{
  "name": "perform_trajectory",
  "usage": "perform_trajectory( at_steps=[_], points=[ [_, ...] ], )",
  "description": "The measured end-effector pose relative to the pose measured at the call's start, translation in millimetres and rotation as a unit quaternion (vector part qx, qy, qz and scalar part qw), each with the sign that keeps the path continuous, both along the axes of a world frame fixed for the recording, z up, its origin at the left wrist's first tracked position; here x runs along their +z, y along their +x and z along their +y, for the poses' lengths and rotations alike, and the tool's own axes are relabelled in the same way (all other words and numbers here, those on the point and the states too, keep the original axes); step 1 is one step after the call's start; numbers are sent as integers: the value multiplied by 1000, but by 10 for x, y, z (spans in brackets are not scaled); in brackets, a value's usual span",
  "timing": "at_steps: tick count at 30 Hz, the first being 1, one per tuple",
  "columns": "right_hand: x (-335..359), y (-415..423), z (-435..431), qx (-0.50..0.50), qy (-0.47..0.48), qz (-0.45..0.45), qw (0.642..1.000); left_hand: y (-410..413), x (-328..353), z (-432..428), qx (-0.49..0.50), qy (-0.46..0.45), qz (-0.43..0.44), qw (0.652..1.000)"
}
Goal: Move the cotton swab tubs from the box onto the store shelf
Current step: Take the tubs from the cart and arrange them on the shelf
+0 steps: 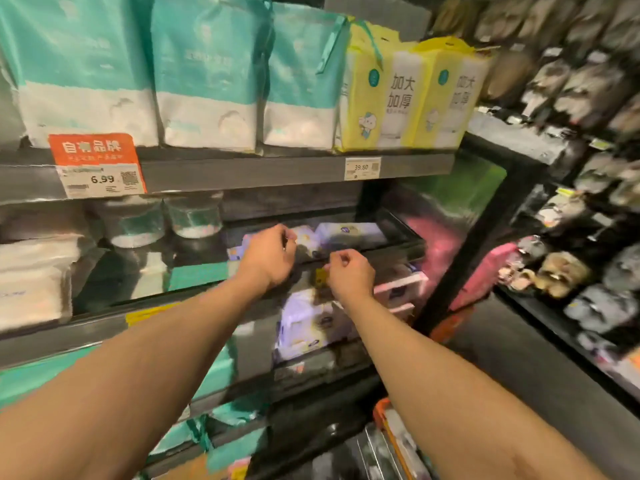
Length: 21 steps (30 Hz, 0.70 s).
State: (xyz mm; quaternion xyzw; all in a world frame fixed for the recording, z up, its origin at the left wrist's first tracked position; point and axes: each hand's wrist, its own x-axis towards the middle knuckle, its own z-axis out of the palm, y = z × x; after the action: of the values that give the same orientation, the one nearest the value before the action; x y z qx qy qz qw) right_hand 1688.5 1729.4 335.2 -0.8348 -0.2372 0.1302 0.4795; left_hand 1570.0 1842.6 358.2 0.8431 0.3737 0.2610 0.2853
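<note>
two clear cotton swab tubs [138, 223] sit side by side at the back left of the middle shelf [69, 333], next to white packs [31, 282]. judged light, stiff thin plastic with smooth, slightly slippery walls, and the lid may pop off. best held around the round wall or from above at the lid rim. left grip [268, 256] and right grip [349, 271] are out over the shelf front, right of the tubs and apart from them. forearms extended, knuckles up, fingers curled under. blur hides whether either pinches anything, cannot tell. purple packs [349, 233] lie just behind.
</note>
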Motion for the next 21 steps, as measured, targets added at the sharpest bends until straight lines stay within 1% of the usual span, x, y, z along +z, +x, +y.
perform_trajectory(
  at_steps=[3, 6, 7, 9, 12, 13, 15, 16, 18, 21],
  points=[
    [-136, 121, -671, -67, -6, 13, 998, 313, -132, -534, -78, -25, 3, 997],
    [-354, 282, -1185, -93, -34, 17, 995, 561, -307, -939, -133, -36, 22, 990],
    [-510, 413, -1442, -116, -35, 29, 992, 696, -412, -1144, -162, -37, 37, 985],
    [-1146, 864, -1938, -157, -57, 69, 984, 951, -614, -1566, -214, -50, 81, 972],
    [-1607, 1066, -2616, -211, -92, 113, 967, 1213, -927, -2071, -281, -81, 118, 949],
    [-1579, 1001, -2764, -220, -100, 119, 963, 1260, -1036, -2169, -295, -84, 129, 943],
    [-1797, 1073, -3128, -267, -125, 148, 944, 1520, -1383, -2433, -318, -92, 170, 928],
    [-1904, 1112, -3282, -274, -139, 159, 938, 1620, -1515, -2549, -324, -100, 188, 922],
    [-2215, 1241, -3584, -265, -171, 193, 929, 1819, -1819, -2753, -325, -121, 225, 910],
    [-2444, 1374, -3878, -260, -182, 251, 915, 2083, -2233, -2968, -322, -149, 294, 887]
  ],
)
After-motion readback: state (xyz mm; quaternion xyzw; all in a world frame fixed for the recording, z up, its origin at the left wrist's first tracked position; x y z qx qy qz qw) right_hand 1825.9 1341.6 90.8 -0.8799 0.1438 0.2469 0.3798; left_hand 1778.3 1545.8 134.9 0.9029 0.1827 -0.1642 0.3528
